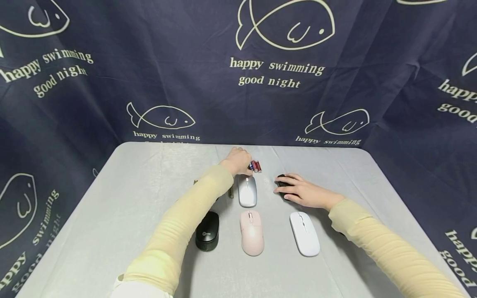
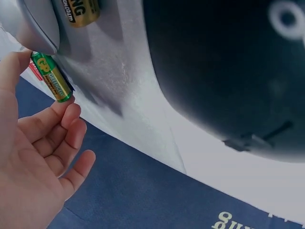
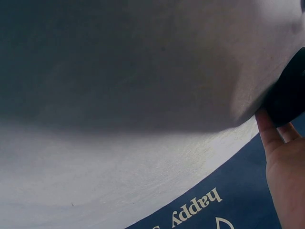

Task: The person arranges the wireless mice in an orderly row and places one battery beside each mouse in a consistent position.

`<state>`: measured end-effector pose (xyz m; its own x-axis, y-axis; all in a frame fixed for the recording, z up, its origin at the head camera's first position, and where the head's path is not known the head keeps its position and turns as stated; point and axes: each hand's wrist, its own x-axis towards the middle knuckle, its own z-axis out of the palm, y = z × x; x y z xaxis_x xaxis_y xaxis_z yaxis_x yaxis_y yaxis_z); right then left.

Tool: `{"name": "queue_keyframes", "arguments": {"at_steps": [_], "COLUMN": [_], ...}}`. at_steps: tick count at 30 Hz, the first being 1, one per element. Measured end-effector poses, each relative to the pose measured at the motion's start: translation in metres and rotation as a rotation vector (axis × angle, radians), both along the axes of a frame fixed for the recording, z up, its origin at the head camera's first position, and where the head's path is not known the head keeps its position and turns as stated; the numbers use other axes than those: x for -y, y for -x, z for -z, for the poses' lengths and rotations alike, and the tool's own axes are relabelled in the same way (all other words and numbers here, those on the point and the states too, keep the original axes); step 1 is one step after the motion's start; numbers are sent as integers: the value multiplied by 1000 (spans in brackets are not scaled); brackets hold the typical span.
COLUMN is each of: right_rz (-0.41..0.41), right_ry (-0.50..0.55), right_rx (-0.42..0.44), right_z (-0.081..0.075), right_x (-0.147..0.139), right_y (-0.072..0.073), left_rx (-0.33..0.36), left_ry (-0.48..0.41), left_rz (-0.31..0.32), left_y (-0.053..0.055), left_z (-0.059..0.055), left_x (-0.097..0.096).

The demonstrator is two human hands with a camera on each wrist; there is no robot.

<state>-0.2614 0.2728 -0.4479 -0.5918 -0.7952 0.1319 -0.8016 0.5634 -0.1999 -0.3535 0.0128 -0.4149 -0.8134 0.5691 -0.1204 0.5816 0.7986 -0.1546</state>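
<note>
In the left wrist view, my left hand (image 2: 33,157) pinches a green-and-gold battery (image 2: 51,78) marked GP between thumb and forefinger. That hand (image 1: 237,160) is at the back of the table in the head view, just behind a silver-grey mouse (image 1: 247,192). Several red and blue batteries (image 1: 255,166) lie beside its fingers. My right hand (image 1: 307,192) holds a black mouse (image 1: 281,183) on the table, its fingers spread over it and partly covering it. The right wrist view shows fingers (image 3: 268,131) against the side of this dark mouse (image 3: 288,95).
Nearer the front lie a black mouse (image 1: 208,231), a pink mouse (image 1: 252,234) and a white mouse (image 1: 304,234). A gold battery (image 1: 231,191) stands left of the silver-grey mouse, partly behind the left sleeve. Dark blue fabric (image 1: 223,103) hangs behind the table.
</note>
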Motion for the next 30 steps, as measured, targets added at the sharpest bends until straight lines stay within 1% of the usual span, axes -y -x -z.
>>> {"name": "queue_keyframes", "arguments": {"at_steps": [4,6,9,13,21,26,30], "right_rz": [-6,-6,-3,-1,0,-3,-8], "right_ry": [8,13,13,15,23,20,22], "right_rx": [-2,5,14,22,24,15,12], "right_z": [1,0,0,0,0,0,0], "right_x": [0,0,1,1,1,1,1], "right_y": [0,0,0,0,0,-1,-1], "left_rx": [-47,-69,-85,-79,-73,-61,-45], "left_ry": [39,48,45,31,-3,-39,-80], "left_rz": [39,50,52,47,47,61,73], "left_y": [1,2,2,1,-2,-2,-6], "left_z": [0,0,-1,-5,-18,-23,-27], "left_x": [-1,-1,1,3,8,10,10]}}
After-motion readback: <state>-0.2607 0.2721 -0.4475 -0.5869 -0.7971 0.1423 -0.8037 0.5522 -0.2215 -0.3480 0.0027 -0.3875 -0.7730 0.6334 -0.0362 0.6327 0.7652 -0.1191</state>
